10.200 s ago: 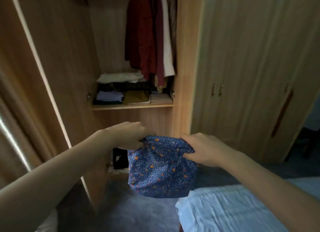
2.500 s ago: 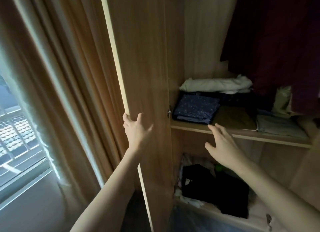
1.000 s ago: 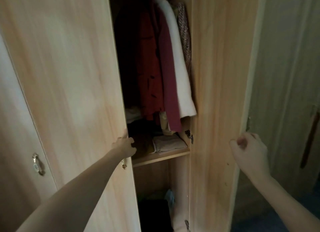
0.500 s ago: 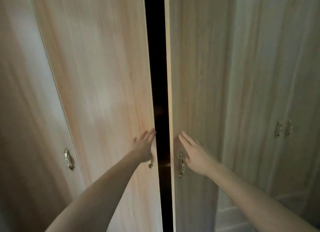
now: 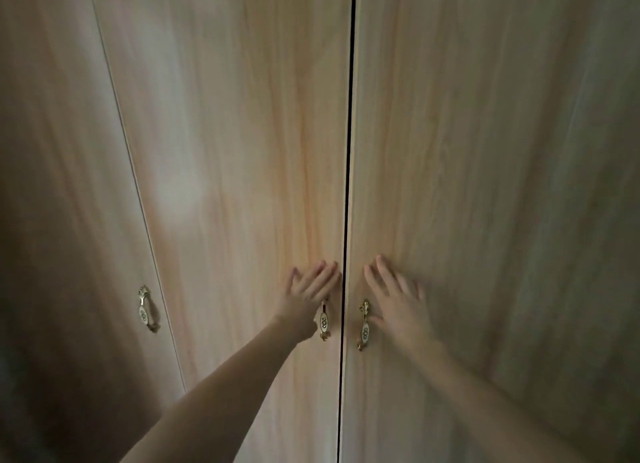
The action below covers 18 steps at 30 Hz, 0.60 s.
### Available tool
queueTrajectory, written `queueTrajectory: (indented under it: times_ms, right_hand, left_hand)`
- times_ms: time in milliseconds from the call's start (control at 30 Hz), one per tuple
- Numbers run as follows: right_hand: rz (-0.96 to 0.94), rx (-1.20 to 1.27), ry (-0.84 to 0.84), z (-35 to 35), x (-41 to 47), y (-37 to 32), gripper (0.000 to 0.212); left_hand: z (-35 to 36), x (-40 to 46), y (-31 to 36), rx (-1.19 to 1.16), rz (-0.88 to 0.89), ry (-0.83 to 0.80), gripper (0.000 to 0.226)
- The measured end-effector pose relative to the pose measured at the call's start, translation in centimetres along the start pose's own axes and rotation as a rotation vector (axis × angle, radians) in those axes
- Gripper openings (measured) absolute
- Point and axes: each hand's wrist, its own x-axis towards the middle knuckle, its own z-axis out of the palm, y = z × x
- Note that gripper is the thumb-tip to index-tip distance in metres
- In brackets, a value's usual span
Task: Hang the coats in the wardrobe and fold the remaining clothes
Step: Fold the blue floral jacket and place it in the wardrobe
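Two light wooden wardrobe doors fill the head view, with only a thin dark slit between them. My left hand (image 5: 306, 298) lies flat, fingers spread, on the left door (image 5: 235, 172) just above its gold handle (image 5: 324, 321). My right hand (image 5: 398, 303) presses flat on the right door (image 5: 485, 172) beside its gold handle (image 5: 363, 326). Neither hand holds anything. The coats and folded clothes inside are hidden behind the doors.
A further wardrobe door (image 5: 62, 192) stands to the left with its own gold handle (image 5: 147, 309). The lower left corner is dark. The wardrobe front takes up nearly all that I see.
Half a second ago a dark gap stood between the doors; it has narrowed to a slit. Both hands stay flat on the doors. Earlier still the clothes inside were visible.
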Motion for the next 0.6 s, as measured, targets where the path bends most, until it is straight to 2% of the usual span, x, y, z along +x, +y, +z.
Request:
queueTrajectory:
  times_ms: [200, 333, 467, 600]
  right_hand:
    - [0.027, 0.044, 0.056, 4.3, 3.0, -0.5, 0.115]
    - [0.001, 0.087, 0.080, 6.0, 4.6, -0.2, 0.118]
    - [-0.025, 0.058, 0.132, 6.7, 5.3, 0.5, 0.121]
    - [-0.015, 0.034, 0.121, 7.3, 5.6, 0.6, 0.118]
  left_hand:
    - [3.1, 2.0, 0.2, -0.077, -0.052, 0.038, 0.092]
    - [5.2, 3.6, 0.8, 0.008, -0.119, 0.085, 0.100]
    - [7.0, 4.4, 0.9, 0.016, -0.102, 0.153, 0.101]
    - [5.9, 4.5, 1.0, 0.018, -0.088, 0.055, 0.102]
